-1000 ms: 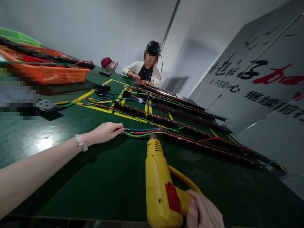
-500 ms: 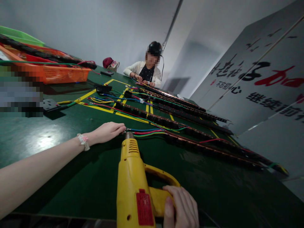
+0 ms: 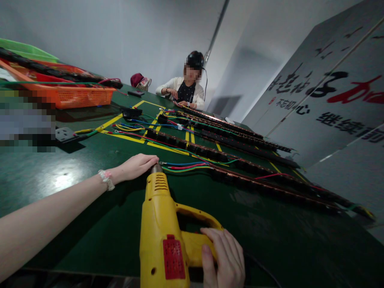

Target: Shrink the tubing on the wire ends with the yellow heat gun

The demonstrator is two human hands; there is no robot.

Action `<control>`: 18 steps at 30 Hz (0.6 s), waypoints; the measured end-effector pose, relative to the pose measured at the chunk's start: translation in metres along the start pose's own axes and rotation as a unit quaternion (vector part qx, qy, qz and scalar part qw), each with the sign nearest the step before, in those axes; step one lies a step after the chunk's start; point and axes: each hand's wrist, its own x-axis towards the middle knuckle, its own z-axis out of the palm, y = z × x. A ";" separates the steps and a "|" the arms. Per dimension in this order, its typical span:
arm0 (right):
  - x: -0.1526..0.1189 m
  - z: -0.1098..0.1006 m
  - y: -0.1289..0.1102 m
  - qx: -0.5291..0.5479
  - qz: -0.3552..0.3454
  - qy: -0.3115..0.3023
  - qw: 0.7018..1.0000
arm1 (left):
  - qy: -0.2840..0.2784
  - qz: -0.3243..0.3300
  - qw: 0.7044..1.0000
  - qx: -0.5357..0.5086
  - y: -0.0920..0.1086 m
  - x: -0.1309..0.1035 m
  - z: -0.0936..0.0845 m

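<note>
Over the tabletop's front edge (image 3: 99, 244), left of its middle, we have the yellow plastic heat gun (image 3: 160, 236) with its red rear label; its grey metal nozzle (image 3: 156, 168) points away from us. Right hand (image 3: 223, 256) is curled round the gun's handle, firm grip; trigger not visible. Handle sits to the right, likely so we reach it without crossing the body.

Left hand (image 3: 139, 166), coming in from the tabletop's left side, has fingers drawn together in a pinch at the lug ends of the blue, red and green insulated wires (image 3: 186, 165). We judge it holds at least one, probably to steady the ends; nozzle overlaps the fingertips, so we can't tell if they touch.

Wires run right into the long black-and-copper strip (image 3: 255, 180), which slants toward the tabletop's right edge. More strips lie beyond it, loose ends mostly leftward, presumably for easy access. Slack black power cord (image 3: 267, 270) trails to the front edge, right of our hand. Orange plastic basket (image 3: 84, 98): far left corner.
</note>
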 end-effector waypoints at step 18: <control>-0.005 -0.041 0.078 -0.121 -0.002 -0.014 0.993 | -0.024 -0.011 1.000 -0.003 0.000 0.000 -0.001</control>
